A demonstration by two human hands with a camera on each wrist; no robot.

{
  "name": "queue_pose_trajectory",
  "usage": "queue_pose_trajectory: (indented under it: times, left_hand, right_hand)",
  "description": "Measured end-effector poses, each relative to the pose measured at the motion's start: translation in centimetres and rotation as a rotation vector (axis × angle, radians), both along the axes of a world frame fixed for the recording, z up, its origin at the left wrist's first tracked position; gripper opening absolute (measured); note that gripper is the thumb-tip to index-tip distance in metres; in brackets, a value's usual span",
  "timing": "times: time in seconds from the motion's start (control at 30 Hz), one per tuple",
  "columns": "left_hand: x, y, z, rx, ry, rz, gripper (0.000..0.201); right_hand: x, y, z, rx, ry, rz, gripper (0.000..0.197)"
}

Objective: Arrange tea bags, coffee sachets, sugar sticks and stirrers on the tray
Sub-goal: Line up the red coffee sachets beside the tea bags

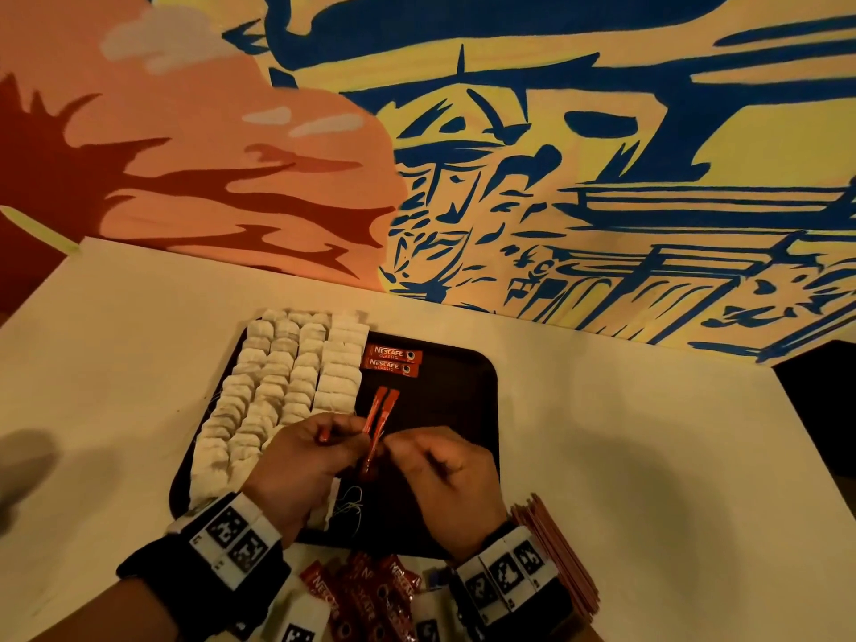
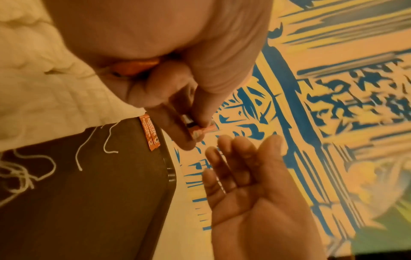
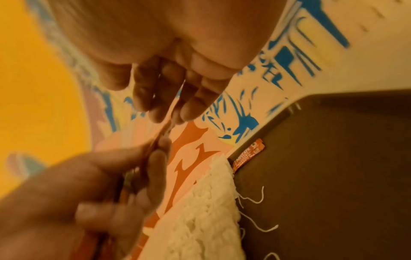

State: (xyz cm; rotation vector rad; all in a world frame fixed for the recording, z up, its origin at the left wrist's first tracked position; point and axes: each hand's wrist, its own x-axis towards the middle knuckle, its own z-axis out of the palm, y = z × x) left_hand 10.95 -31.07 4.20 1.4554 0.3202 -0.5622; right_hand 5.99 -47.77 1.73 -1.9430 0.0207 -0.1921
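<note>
Pinching two red coffee sachets (image 1: 380, 417) in my left hand (image 1: 303, 461) above the tray (image 1: 456, 400), my right hand (image 1: 442, 474) curls beside them, grasping nothing I can see.

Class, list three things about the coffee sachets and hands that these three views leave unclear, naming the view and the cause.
1. Head view: held sachets, count unclear, hands overlap them.
2. Head view: loose sachet pile cut by the bottom edge and wrist bands.
3. Right wrist view: right hand too blurred to judge its grip.
</note>
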Motion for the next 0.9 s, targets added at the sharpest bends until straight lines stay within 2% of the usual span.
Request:
queue_pose_trajectory:
  times: [0.1, 0.17, 0.23, 0.37, 0.47, 0.5, 0.57, 0.63, 0.7, 0.77, 0.87, 0.9]
  left_hand:
    - [0.0, 0.4, -0.9, 0.197, -0.178, -0.104, 0.019]
    - [-0.1, 0.5, -1.3, 0.339, -0.292, -0.205, 0.025]
    - [0.0, 0.5, -1.7, 0.425, -0.342, -0.236, 0.024]
    - [0.0, 0.4, -1.9, 0.440, -0.356, -0.178, 0.020]
    - [0.3, 0.1, -1.8, 0.507, -0.317, -0.042, 0.012]
    - [0.4, 0.0, -1.6, 0.475, -0.263, 0.013, 0.002]
    - [0.8, -0.2, -1.3, 0.258, -0.067, 0.096, 0.016]
    - [1.0, -0.2, -1.0, 0.073, 0.085, 0.125, 0.016]
    - [1.1, 0.0, -1.0, 0.046, 0.086, 0.104, 0.011]
    - [1.3, 0.0, -1.3, 0.101, 0.026, 0.076, 0.009]
    - [1.5, 0.0, -2.2, 0.177, -0.042, 0.062, 0.009]
    - [1.6, 0.0, -2.4, 0.196, -0.066, 0.047, 0.010]
  right_hand:
    - [0.7, -0.2, 0.2, 0.152, 0.175, -0.187, 0.020]
    - [1.4, 0.0, 0.7, 0.230, 0.344, -0.157, 0.028]
    - [1.7, 0.3, 1.4, 0.236, 0.416, -0.084, 0.023]
    - [1.4, 0.6, 1.4, 0.120, 0.288, -0.053, 0.009]
    - [1.2, 0.6, 0.5, -0.057, 0.067, -0.074, 0.007]
    - [1.1, 0.6, 0.2, -0.111, 0.010, -0.051, 0.007]
    - [0.8, 0.6, -0.3, -0.198, -0.035, 0.050, 0.015]
    - [0.5, 0.7, -0.7, -0.246, -0.033, 0.146, 0.017]
    - [0.2, 0.8, -0.7, -0.248, 0.014, 0.209, 0.018]
    - [0.0, 0.7, -0.4, -0.176, 0.078, 0.214, 0.019]
    - [0.3, 0.2, -0.4, -0.050, 0.139, 0.072, 0.005]
    - [0.5, 0.1, -0.6, 0.002, 0.176, 0.014, 0.007]
